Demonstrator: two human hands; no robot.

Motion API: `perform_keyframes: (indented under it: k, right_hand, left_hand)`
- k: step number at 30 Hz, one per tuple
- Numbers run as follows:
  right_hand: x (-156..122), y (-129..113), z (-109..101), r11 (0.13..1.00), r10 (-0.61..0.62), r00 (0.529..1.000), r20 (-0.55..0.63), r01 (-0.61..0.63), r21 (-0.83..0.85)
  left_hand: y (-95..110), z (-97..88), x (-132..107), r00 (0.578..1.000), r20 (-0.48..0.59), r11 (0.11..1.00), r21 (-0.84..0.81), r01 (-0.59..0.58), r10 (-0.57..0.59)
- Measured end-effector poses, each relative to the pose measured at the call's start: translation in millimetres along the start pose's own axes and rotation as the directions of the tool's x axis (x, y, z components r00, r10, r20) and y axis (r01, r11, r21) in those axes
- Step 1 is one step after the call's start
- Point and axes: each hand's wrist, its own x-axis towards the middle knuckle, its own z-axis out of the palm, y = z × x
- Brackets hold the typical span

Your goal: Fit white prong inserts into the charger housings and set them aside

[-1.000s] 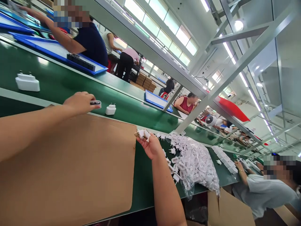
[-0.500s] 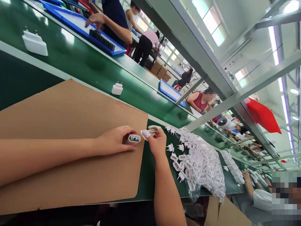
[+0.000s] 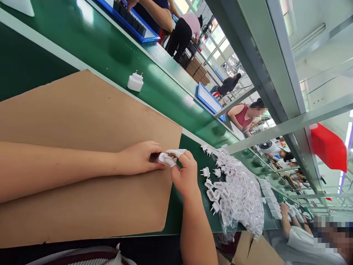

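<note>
Both my hands meet over the right edge of a brown cardboard sheet [image 3: 82,147] on the green bench. My left hand [image 3: 139,158] is closed on a small white charger body [image 3: 161,158]. My right hand [image 3: 186,175], with white finger cots on its fingertips, pinches a white plug piece against that body. To the right of my hands lies a clear plastic bag with a heap of white plug pieces [image 3: 234,191], several loose ones spilled toward me.
A finished white charger [image 3: 135,81] stands on the green conveyor belt [image 3: 96,44] beyond the cardboard. Blue trays [image 3: 209,100] lie across the belt, where other people work. A person sits at the lower right beside white parts [image 3: 271,206]. A steel frame post [image 3: 261,62] crosses overhead.
My left hand came back from the conveyor with the charger body to the cardboard's right edge. My right hand closed in and now presses its plug piece against it. The view tilted down.
</note>
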Motion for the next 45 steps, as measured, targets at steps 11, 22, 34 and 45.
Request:
perform_keyframes:
  k: [11,22,34,45]
  right_hand:
    - [-0.9,-2.4,1.0,1.000,-0.001,0.999,-0.051,0.000,-0.019]
    - [-1.7,-5.7,6.2,0.998,0.063,0.992,-0.111,-0.064,-0.005]
    - [-0.5,-7.7,1.5,0.986,0.005,1.000,-0.017,-0.008,-0.166]
    - [7.5,-7.2,7.6,0.943,0.334,0.943,0.006,-0.334,-0.006]
  left_hand:
    - [7.2,-3.4,-0.7,1.000,0.020,1.000,0.001,0.019,-0.019]
    - [3.9,-3.2,-1.3,1.000,0.026,1.000,0.022,0.014,-0.014]
    - [8.2,-4.8,-1.8,1.000,0.022,1.000,0.011,0.017,-0.017]
    - [15.7,-4.5,-1.1,0.986,0.037,0.985,-0.050,0.162,-0.160]
